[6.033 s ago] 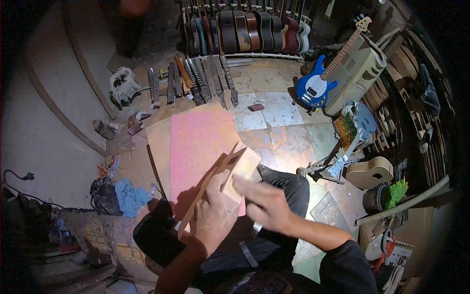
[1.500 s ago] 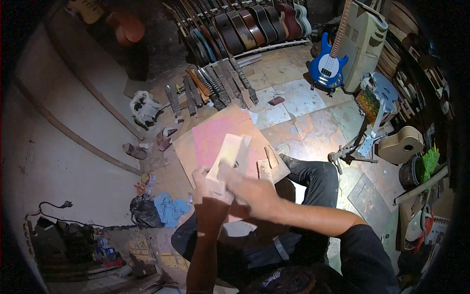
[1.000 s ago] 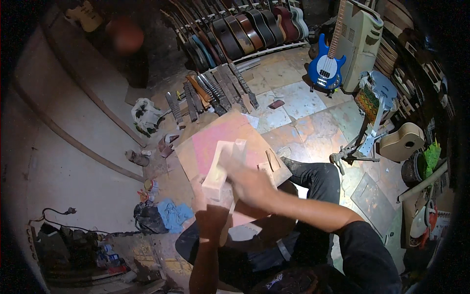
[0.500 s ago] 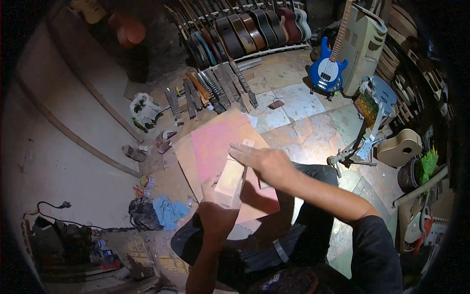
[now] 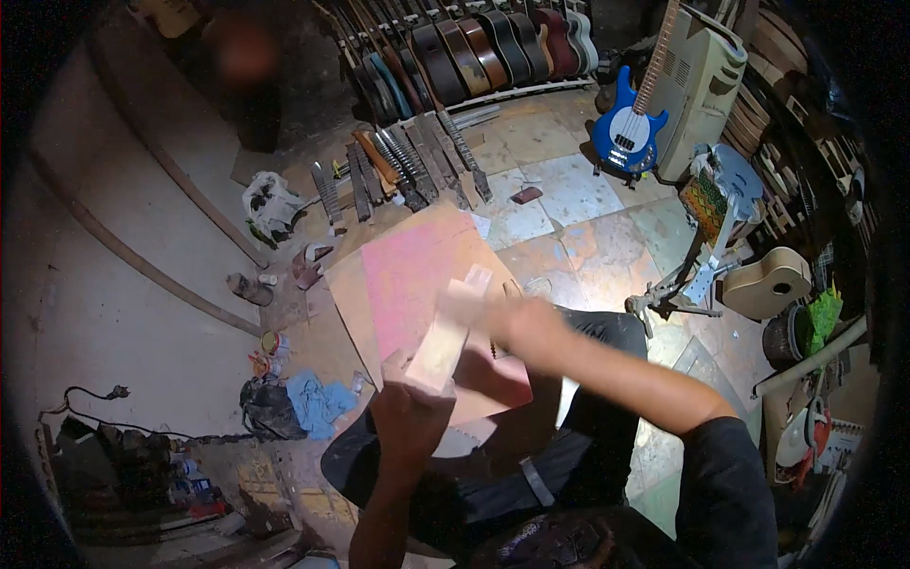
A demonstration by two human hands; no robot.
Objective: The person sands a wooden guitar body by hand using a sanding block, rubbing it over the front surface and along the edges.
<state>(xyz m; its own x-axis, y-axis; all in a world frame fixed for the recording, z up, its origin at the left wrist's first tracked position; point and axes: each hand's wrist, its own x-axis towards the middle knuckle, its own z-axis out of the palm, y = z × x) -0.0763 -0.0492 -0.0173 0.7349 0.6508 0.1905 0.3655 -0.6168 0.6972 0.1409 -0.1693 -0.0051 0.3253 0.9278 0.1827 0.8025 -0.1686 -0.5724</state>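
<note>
My left hand (image 5: 408, 408) is closed round the lower end of a pale, oblong wooden piece (image 5: 439, 358), which slants up and away from me over my lap. My right hand (image 5: 512, 322) is on or just over the upper end of this piece; its fingers are smeared by motion, so I cannot tell what, if anything, is in them. Beneath the piece lies a tan board (image 5: 346, 286) with a pink middle (image 5: 398, 284), with dark shadows cast on its right part.
Beyond the board lie loose guitar necks (image 5: 417, 161), a guitar rack (image 5: 474, 57) behind them. A blue bass (image 5: 621, 142) stands at the upper right, a stand (image 5: 664, 299) and pale acoustic guitar (image 5: 766, 283) at the right. A blue cloth (image 5: 318, 408) and dark bag (image 5: 265, 408) lie left.
My right hand has moved from the middle of the wooden piece up to its far end, blurring again now. Since six seconds ago, the piece and my left hand have shifted and turned.
</note>
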